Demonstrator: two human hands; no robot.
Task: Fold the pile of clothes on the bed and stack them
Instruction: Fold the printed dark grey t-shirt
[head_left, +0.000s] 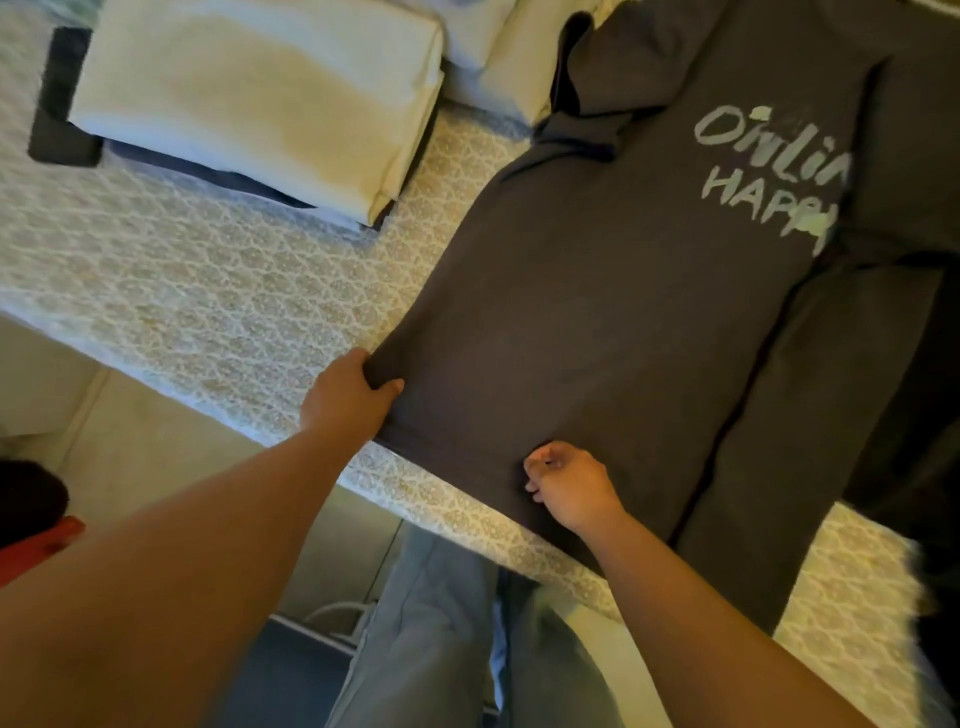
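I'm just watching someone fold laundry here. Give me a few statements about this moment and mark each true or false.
1. The left hand grips a bottom corner of the dark T-shirt. True.
2. The right hand lies flat and open on the bed. False: its fingers pinch the shirt's hem.
3. The shirt bears pale lettering. True.
4. The folded stack is topped by a red garment. False: a cream one lies on top.

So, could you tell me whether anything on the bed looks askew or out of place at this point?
Nothing looks damaged or spilled. The dark grey printed T-shirt lies mostly flat, but its sleeve near the collar end is bunched. The left hand grips a hem corner; the right hand pinches the hem. The cream folded stack sits tidy.
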